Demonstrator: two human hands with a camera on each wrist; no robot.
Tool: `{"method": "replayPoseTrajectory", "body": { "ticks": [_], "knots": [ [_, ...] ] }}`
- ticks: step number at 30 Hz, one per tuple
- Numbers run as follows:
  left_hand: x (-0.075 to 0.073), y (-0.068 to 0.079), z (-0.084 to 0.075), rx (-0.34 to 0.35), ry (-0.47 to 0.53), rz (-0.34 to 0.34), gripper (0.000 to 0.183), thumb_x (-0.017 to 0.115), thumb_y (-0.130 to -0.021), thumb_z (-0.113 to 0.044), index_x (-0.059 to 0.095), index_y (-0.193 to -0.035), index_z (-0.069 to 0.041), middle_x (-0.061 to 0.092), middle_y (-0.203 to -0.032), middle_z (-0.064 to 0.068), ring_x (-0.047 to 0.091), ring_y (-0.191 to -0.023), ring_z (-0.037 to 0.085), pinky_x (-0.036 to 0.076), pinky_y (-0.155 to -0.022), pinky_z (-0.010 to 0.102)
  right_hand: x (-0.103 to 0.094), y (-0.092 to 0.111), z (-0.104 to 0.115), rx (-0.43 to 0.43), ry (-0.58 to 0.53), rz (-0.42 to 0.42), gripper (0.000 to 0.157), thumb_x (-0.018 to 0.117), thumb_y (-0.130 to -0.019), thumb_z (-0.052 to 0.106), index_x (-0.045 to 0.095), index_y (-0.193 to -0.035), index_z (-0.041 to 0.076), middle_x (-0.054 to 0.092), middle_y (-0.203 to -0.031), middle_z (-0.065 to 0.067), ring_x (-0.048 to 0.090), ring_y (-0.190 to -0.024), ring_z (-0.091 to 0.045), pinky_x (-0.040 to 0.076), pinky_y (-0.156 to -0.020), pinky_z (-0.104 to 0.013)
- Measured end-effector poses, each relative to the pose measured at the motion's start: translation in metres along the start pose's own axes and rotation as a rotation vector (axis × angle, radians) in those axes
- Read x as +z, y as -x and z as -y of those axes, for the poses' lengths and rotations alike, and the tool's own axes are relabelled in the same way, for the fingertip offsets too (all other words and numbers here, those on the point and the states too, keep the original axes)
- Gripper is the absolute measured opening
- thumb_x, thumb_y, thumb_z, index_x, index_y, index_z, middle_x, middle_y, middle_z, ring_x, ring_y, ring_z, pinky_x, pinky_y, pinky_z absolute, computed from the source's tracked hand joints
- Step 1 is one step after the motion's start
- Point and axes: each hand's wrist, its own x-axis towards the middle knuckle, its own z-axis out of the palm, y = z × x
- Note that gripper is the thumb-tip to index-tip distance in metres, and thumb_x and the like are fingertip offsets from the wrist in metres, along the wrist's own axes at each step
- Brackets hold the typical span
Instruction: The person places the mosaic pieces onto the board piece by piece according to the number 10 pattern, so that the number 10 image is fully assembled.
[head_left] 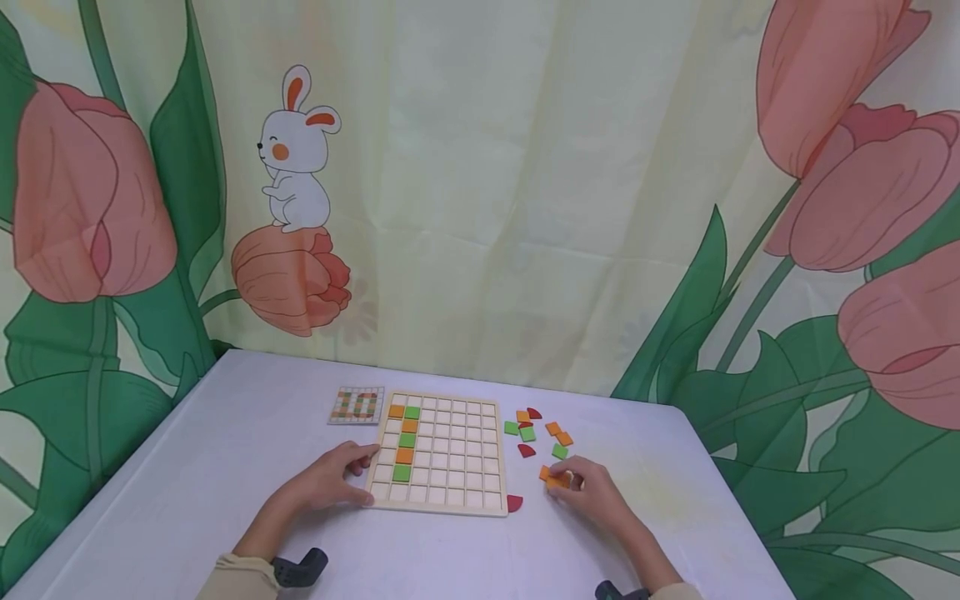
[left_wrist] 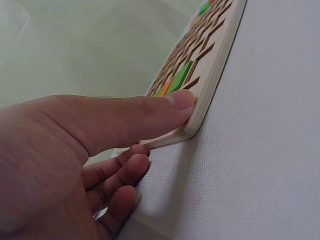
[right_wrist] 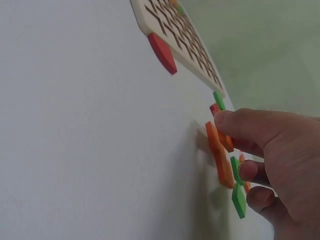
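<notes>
A wooden grid board (head_left: 438, 510) lies on the table, with several orange and green square tiles set in its left columns, such as the green tile (head_left: 401, 473). My left hand (head_left: 330, 479) is at its near left corner. In the left wrist view the straight thumb (left_wrist: 165, 107) presses on the board's rim, and the other visible fingers bend loosely below. Right of the board, my right hand (head_left: 588, 487) pinches an orange tile (right_wrist: 227, 142) between thumb and fingertips. Close beside it, other orange tiles (right_wrist: 216, 150) lie on the cloth.
Loose green tiles (head_left: 560, 451), orange tiles (head_left: 564, 438) and red quarter-round pieces (head_left: 527, 451) are scattered right of the board. One red piece (head_left: 514, 503) lies against its near right corner. A small pattern card (head_left: 356, 406) sits at its far left. Behind the table hangs a printed curtain (head_left: 480, 208).
</notes>
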Motion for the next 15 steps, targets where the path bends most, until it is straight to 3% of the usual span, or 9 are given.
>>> {"method": "replayPoseTrajectory", "body": {
  "ticks": [15],
  "knots": [
    [0.001, -0.001, 0.003, 0.005, 0.009, -0.004, 0.085, 0.090, -0.062, -0.021, 0.053, -0.138, -0.010, 0.051, -0.097, -0.003, 0.046, -0.091, 0.013, 0.040, -0.077, 0.028, 0.020, -0.013, 0.039, -0.202, 0.000, 0.069, 0.024, 0.077, -0.082, 0.021, 0.074, -0.104, 0.014, 0.068, -0.095, 0.004, 0.051, -0.070, -0.009, 0.045, -0.060, -0.018]
  ]
}}
